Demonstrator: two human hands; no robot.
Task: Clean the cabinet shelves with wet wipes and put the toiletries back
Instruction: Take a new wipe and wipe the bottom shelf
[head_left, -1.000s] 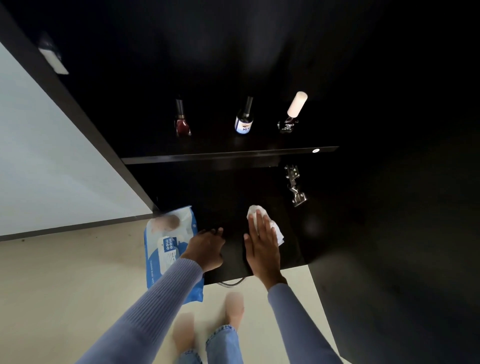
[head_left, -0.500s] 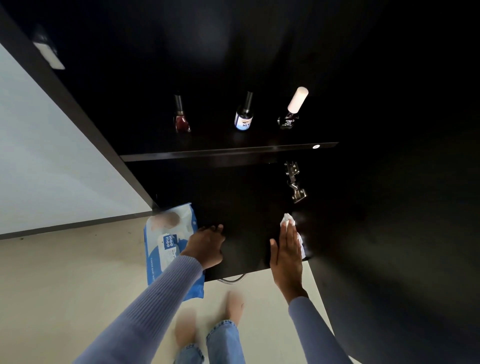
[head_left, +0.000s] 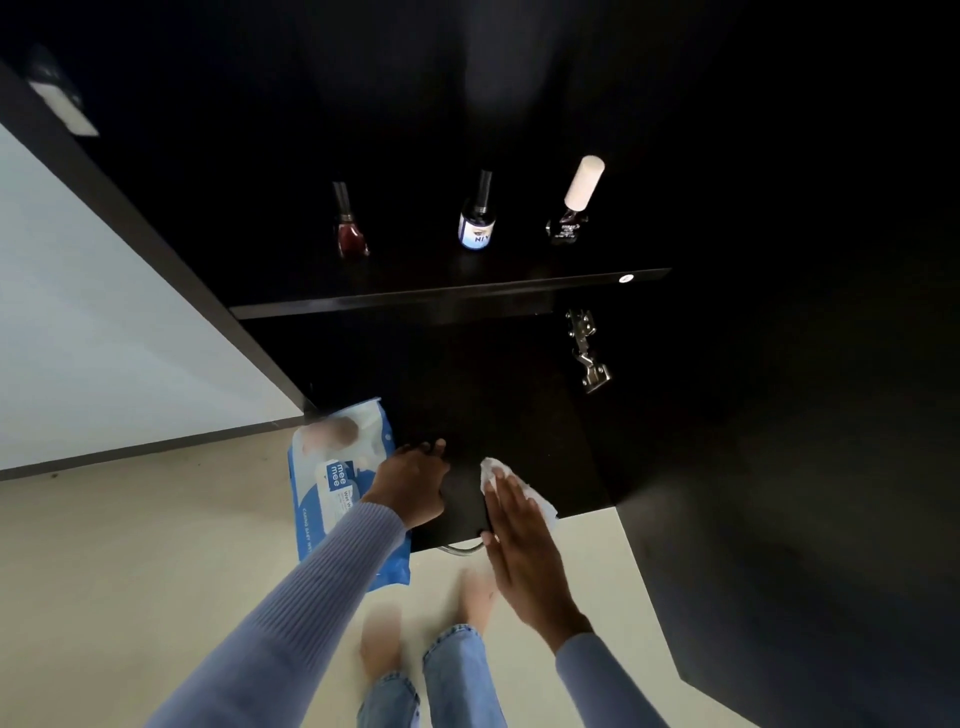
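Wiping continues on the lower shelf (head_left: 519, 415): right hand (head_left: 524, 545), fingers flat, presses a wet wipe (head_left: 491, 470); left hand (head_left: 413, 486) curls over its edge. Three bottles (head_left: 477, 226) stand at twelve o'clock.

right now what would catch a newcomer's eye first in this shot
Three small bottles stand in a row on the dark upper shelf: a red one, a blue-labelled one and one with a tall white cap. Below, the right hand presses a white wipe flat on the lower shelf, and a blue wet wipes pack lies on the floor at left.
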